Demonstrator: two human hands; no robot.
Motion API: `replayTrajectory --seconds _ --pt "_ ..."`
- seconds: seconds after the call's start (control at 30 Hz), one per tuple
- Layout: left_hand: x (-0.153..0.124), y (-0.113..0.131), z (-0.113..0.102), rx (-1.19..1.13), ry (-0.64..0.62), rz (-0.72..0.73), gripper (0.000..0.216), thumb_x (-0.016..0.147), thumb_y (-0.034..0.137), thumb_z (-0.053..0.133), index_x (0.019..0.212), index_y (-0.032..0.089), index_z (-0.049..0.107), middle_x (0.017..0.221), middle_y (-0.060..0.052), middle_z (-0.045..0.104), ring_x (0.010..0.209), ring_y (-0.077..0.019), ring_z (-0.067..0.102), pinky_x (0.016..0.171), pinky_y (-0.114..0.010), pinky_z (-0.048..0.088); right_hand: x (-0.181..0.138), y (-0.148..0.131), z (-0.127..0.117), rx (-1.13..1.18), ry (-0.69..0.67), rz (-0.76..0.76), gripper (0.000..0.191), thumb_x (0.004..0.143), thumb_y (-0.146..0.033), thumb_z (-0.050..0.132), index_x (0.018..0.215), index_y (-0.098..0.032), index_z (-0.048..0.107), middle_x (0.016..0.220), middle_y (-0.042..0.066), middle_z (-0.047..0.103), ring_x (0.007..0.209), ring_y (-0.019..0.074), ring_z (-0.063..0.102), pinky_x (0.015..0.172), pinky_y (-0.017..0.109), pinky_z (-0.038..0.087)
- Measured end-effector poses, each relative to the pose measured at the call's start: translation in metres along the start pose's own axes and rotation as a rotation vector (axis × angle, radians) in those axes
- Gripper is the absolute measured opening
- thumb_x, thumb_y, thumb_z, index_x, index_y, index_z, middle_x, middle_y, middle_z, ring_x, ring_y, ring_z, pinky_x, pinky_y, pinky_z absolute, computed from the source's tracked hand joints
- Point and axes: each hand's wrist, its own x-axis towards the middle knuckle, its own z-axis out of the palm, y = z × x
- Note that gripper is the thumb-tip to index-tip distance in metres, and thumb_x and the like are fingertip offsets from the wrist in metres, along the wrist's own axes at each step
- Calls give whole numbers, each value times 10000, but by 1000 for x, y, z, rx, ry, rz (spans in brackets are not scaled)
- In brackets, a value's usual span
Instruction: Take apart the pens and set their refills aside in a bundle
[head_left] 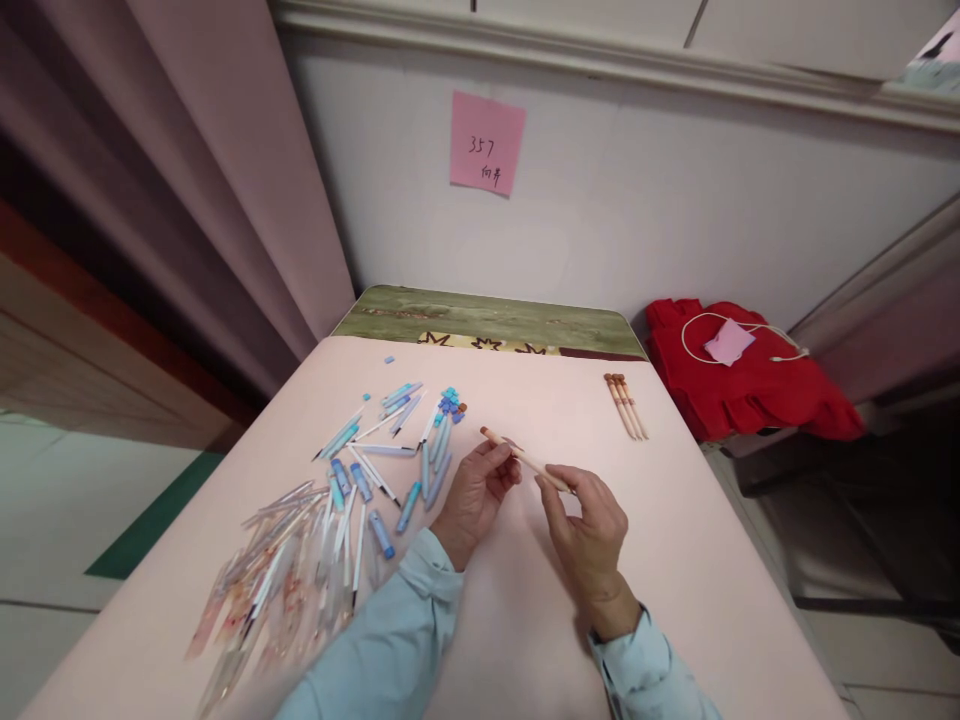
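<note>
A slim beige pen [534, 463] with a brown end slants between my two hands over the table. Near its brown end, the thumb and fingers of my left hand [478, 492] are closed on it. The fingertips of my right hand [589, 520] pinch its lower right end. Left of my left hand lie loose pen parts: blue and turquoise barrels [409, 507], white refills [375, 472] with dark tips, and a little heap of small blue pieces [448, 402]. Beside that heap is a small brown piece [462, 407].
Several beige pens with brown tops [625, 405] lie side by side at the table's right. Clear and pinkish tubes [277, 590] spread over the front left of the pale tabletop [720, 600]. A red cushion [739, 375] with a white cable sits beyond the right edge.
</note>
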Motion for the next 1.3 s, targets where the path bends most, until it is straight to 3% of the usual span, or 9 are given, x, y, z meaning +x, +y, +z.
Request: replayTrajectory --seconds 0.27,0.5,0.67,0.87,0.93,1.0,1.07,1.3 --pt "-2 -1 2 -35 38 -49 166 719 213 794 805 121 685 755 -5 655 609 -72 587 517 -166 499 -2 -2 2 -2 -1 -27 54 885 -196 666 939 -198 668 806 34 728 723 170 677 690 294 519" --pt "-6 0 4 -39 60 -89 157 717 201 786 831 133 702 980 -76 729 913 -179 671 564 -213 588 -3 2 0 -22 -24 21 69 908 -250 640 907 -191 677 787 38 725 698 165 662 673 282 494" --pt "-6 -4 5 -41 69 -65 156 724 195 785 834 132 695 966 -77 738 916 -187 692 557 -196 581 -4 1 0 -51 -63 45 140 916 -283 646 813 -195 682 702 7 702 617 133 619 618 252 434" --pt "-7 -12 8 -124 72 -51 156 742 186 784 840 127 678 901 -76 743 858 -176 718 657 -207 601 -7 3 1 -169 -94 53 313 951 -350 599 681 -201 652 597 -21 658 528 111 566 555 254 357" --pt "-6 -12 8 -153 92 -49 131 751 173 776 815 120 674 861 -67 739 819 -161 721 669 -199 602 -7 4 1 -184 -118 77 297 953 -378 588 724 -206 667 612 -23 663 530 112 569 550 251 359" --pt "-3 -10 6 -172 125 -35 92 770 152 753 793 113 674 841 -61 735 800 -149 720 674 -188 602 -7 4 1 -145 -137 116 232 928 -419 614 910 -200 687 680 -15 684 553 116 587 568 242 396" --pt "0 -7 4 -189 167 -14 52 791 126 724 780 110 676 830 -55 733 786 -136 717 674 -176 599 -6 2 1 -87 -130 139 312 899 -420 645 1090 -173 643 764 4 697 604 124 611 619 239 445" --pt "2 -2 3 -207 198 4 37 790 103 713 770 94 683 820 -61 730 781 -140 716 669 -181 601 -3 2 4 -75 -112 50 101 920 -240 586 966 -193 663 776 13 692 665 135 626 673 259 459"
